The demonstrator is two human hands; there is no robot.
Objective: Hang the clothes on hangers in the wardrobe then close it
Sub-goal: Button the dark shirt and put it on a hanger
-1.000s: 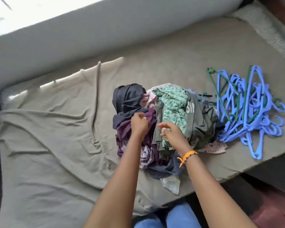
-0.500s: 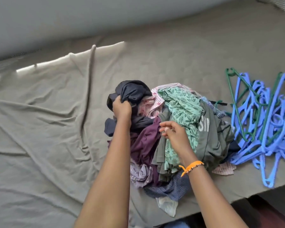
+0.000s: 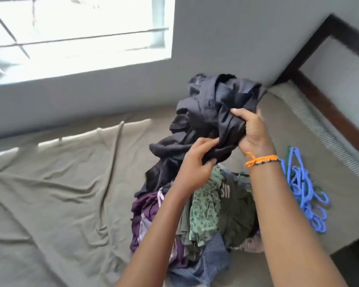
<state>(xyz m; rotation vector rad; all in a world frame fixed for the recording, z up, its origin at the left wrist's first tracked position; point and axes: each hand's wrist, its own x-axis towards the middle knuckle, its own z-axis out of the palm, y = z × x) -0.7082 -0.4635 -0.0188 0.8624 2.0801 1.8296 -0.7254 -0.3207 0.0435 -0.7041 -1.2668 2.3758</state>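
— Well, how is the room around the clothes laid out?

— A wide stretch of wrinkled olive bedsheet [image 3: 56, 195] is seen left of the pile of clothes [image 3: 197, 220], bounded at the back by the grey wall [image 3: 226, 42] under a bright window [image 3: 77, 36]. To the right, the mattress is closed off by a dark wooden bed frame [image 3: 323, 104]. The near edge of the bed is met just below the pile, at the lower right.

— And what is being held?

— A crumpled black garment [image 3: 207, 119] is lifted above the pile and gripped by both hands. The left hand [image 3: 195, 164] is curled around a lower fold of it, with the thumb pressed over the cloth. The right hand [image 3: 253, 133], marked by an orange wrist thread [image 3: 261, 159], is clenched on the fabric at its right side. A tail of the garment is left hanging down to the top of the pile.

— What is kept in the pile itself?

— A purple garment [image 3: 145, 212] is found at its left, a green patterned one [image 3: 205, 208] in the middle, a dark olive one with pale lettering [image 3: 236, 210] beside that, and striped blue cloth [image 3: 211, 259] at the near side.

— And the hangers?

— A tangle of blue hangers [image 3: 305, 193], with a green one mixed in, is spread on the sheet just right of the pile, partly hidden by the right forearm. No wardrobe is taken in by the view.
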